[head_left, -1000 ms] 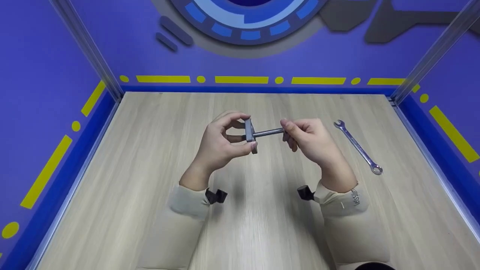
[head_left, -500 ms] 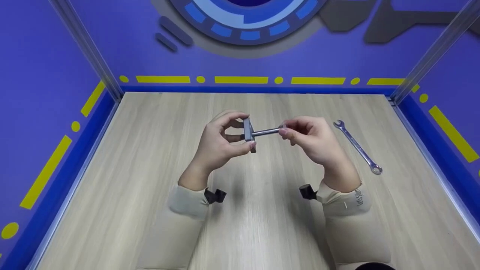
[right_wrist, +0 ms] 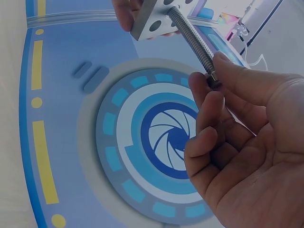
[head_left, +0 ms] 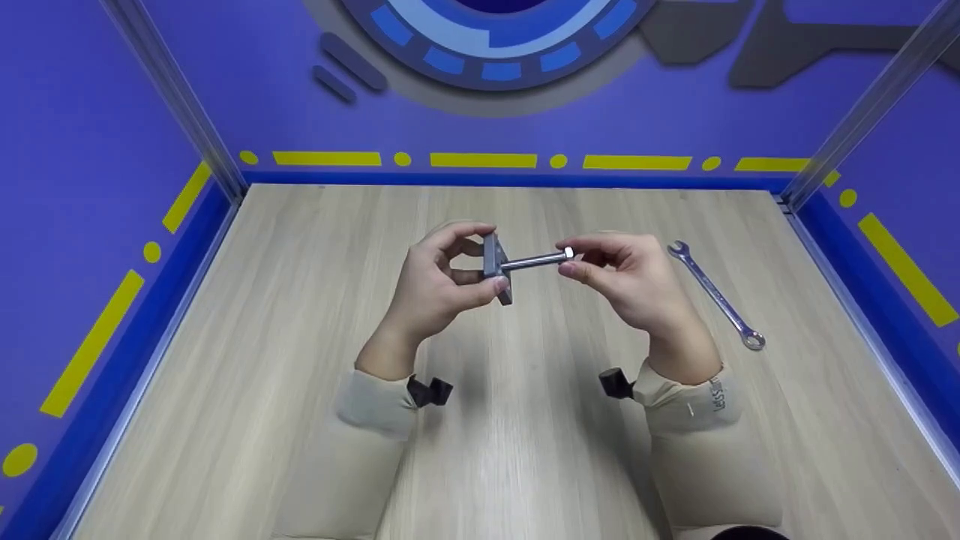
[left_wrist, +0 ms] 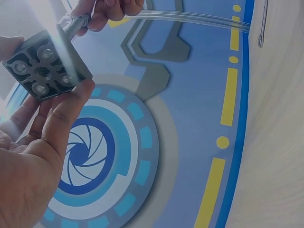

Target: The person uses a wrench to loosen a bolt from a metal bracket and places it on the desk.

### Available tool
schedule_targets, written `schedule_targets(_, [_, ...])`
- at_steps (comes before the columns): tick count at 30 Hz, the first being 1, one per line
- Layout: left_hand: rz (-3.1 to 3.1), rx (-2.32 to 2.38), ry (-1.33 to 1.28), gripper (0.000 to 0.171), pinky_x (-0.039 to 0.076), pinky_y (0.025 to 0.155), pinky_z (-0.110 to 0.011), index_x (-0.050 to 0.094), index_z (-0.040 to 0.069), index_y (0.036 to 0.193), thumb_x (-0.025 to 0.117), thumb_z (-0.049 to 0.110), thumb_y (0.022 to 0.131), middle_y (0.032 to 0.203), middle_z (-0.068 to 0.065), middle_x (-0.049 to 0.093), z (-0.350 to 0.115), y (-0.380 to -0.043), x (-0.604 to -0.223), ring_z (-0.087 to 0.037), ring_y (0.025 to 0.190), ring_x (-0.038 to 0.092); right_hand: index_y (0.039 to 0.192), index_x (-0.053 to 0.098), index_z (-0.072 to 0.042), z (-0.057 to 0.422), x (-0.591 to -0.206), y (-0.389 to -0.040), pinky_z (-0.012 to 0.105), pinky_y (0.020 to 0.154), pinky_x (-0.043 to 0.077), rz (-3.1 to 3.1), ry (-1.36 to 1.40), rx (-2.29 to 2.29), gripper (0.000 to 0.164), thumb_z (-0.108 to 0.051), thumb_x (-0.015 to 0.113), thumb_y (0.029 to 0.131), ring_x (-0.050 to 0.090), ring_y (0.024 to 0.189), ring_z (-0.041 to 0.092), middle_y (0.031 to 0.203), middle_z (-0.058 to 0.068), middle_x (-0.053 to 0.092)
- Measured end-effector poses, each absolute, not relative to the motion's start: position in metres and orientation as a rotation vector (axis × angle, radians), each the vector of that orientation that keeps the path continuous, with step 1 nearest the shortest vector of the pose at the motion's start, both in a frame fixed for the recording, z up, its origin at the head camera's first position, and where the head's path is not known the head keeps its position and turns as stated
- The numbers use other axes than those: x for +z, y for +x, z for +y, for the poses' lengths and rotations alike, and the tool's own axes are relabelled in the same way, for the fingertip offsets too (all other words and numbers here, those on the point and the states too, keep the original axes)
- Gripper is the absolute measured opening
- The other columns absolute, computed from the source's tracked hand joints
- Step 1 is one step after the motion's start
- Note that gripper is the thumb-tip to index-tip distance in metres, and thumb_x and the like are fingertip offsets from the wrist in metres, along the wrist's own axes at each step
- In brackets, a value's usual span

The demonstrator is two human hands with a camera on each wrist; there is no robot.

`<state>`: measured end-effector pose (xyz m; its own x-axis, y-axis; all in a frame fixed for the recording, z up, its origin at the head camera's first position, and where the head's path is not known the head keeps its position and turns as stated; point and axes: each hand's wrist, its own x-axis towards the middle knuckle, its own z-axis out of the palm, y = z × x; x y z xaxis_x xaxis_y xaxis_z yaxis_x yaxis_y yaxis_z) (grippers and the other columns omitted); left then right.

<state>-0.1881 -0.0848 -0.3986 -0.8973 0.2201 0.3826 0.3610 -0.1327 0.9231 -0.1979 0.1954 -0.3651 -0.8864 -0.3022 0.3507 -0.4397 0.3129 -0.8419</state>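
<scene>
Gripped by its edges between thumb and fingers, a square grey metal plate (head_left: pixel 493 255) is in my left hand (head_left: pixel 439 277). Round holes and a patterned face of the plate (left_wrist: pixel 43 69) show in the left wrist view. A long threaded bolt (head_left: pixel 534 262) sticks out of the plate's middle, pointing to the right and slightly up. At its far end, my right hand (head_left: pixel 637 281) has thumb and forefinger on either side of the hex head (head_left: pixel 569 253). The right wrist view shows these fingertips at the bolt's dark head (right_wrist: pixel 213 81). Both hands are raised above the table.
A combination wrench (head_left: pixel 716 292) lies on the wooden table (head_left: pixel 300 337) to the right of my right hand. Blue panels (head_left: pixel 225 90) with yellow marks stand at the back and sides. Each wrist carries a small black camera (head_left: pixel 616 383).
The fingers of my right hand have shifted round the bolt head, which now shows between thumb and forefinger. My left hand and the plate have drifted very slightly left.
</scene>
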Motion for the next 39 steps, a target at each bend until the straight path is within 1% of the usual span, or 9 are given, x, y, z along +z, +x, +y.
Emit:
schedule_targets(2, [-2.003, -2.185, -0.678, 0.065, 0.074, 0.100, -0.045, 0.067, -0.008, 0.144, 0.090, 0.001, 0.084, 0.131, -0.014, 0.065, -0.086, -0.189, -0.399, -0.019, 0.113, 0.071, 0.118, 0.087, -0.001, 0.195, -0.366, -0.200, 0.016, 0.063, 0.052, -2.443, 0.681, 1.637, 0.024, 0.003, 0.088, 0.095, 0.066, 0.077, 0.009, 0.098, 0.003, 0.084])
schedule_targets(7, [-2.028, -2.182, -0.664, 0.064, 0.074, 0.102, -0.044, 0.066, -0.006, 0.146, 0.090, 0.001, 0.086, 0.133, -0.017, 0.065, -0.090, -0.195, -0.408, -0.020, 0.115, 0.072, 0.117, 0.087, 0.000, 0.193, -0.379, -0.210, 0.015, 0.060, 0.051, -2.499, 0.615, 1.692, 0.026, 0.000, 0.092, 0.091, 0.065, 0.073, 0.007, 0.087, -0.005, 0.079])
schedule_targets(10, [-2.051, -2.205, -0.641, 0.065, 0.073, 0.104, -0.043, 0.066, -0.005, 0.147, 0.090, -0.001, 0.087, 0.136, -0.020, 0.065, -0.093, -0.200, -0.418, -0.021, 0.117, 0.072, 0.116, 0.087, 0.001, 0.193, -0.393, -0.220, 0.015, 0.059, 0.051, -2.561, 0.583, 1.702, 0.027, -0.003, 0.094, 0.090, 0.063, 0.072, 0.006, 0.083, -0.005, 0.077])
schedule_targets(15, [-2.099, -2.298, -0.600, 0.067, 0.072, 0.107, -0.041, 0.063, -0.003, 0.149, 0.090, -0.005, 0.088, 0.140, -0.021, 0.065, -0.095, -0.209, -0.440, -0.028, 0.123, 0.074, 0.116, 0.087, 0.001, 0.192, -0.423, -0.239, 0.016, 0.068, 0.061, -2.643, 0.524, 1.708, 0.029, -0.004, 0.095, 0.089, 0.068, 0.077, 0.010, 0.090, 0.003, 0.082])
schedule_targets(20, [-2.157, -2.360, -0.544, 0.071, 0.069, 0.111, -0.038, 0.060, -0.003, 0.153, 0.090, -0.008, 0.088, 0.147, -0.024, 0.066, -0.097, -0.221, -0.455, -0.041, 0.134, 0.073, 0.118, 0.087, -0.001, 0.190, -0.446, -0.255, 0.016, 0.078, 0.066, -2.694, 0.466, 1.706, 0.030, -0.006, 0.095, 0.090, 0.074, 0.088, 0.012, 0.101, 0.008, 0.085])
schedule_targets(24, [-2.151, -2.445, -0.486, 0.074, 0.069, 0.112, -0.037, 0.057, -0.005, 0.155, 0.089, -0.013, 0.088, 0.153, -0.026, 0.065, -0.099, -0.229, -0.461, -0.041, 0.139, 0.071, 0.118, 0.086, -0.001, 0.187, -0.454, -0.264, 0.017, 0.077, 0.064, -2.736, 0.422, 1.679, 0.028, -0.006, 0.094, 0.092, 0.073, 0.090, 0.014, 0.104, 0.010, 0.084])
schedule_targets(27, [-2.147, -2.463, -0.448, 0.074, 0.069, 0.111, -0.038, 0.059, -0.003, 0.154, 0.089, -0.014, 0.088, 0.153, -0.025, 0.066, -0.100, -0.233, -0.464, -0.033, 0.137, 0.074, 0.117, 0.087, -0.002, 0.185, -0.457, -0.268, 0.017, 0.076, 0.063, -2.755, 0.402, 1.652, 0.028, -0.007, 0.094, 0.091, 0.073, 0.091, 0.015, 0.105, 0.012, 0.085])
schedule_targets(30, [-2.158, -2.444, -0.439, 0.075, 0.069, 0.112, -0.037, 0.060, -0.002, 0.154, 0.089, -0.016, 0.086, 0.154, -0.024, 0.066, -0.102, -0.238, -0.467, -0.033, 0.137, 0.074, 0.117, 0.087, -0.003, 0.185, -0.459, -0.271, 0.016, 0.077, 0.063, -2.761, 0.394, 1.623, 0.028, -0.007, 0.095, 0.090, 0.073, 0.092, 0.014, 0.107, 0.014, 0.086])
schedule_targets(39, [-2.215, -2.378, -0.406, 0.079, 0.068, 0.112, -0.034, 0.059, -0.003, 0.156, 0.088, -0.019, 0.085, 0.159, -0.027, 0.063, -0.110, -0.248, -0.472, -0.044, 0.147, 0.067, 0.117, 0.088, -0.004, 0.190, -0.464, -0.280, 0.017, 0.078, 0.063, -2.795, 0.336, 1.564, 0.026, -0.007, 0.093, 0.092, 0.075, 0.095, 0.017, 0.113, 0.016, 0.086])
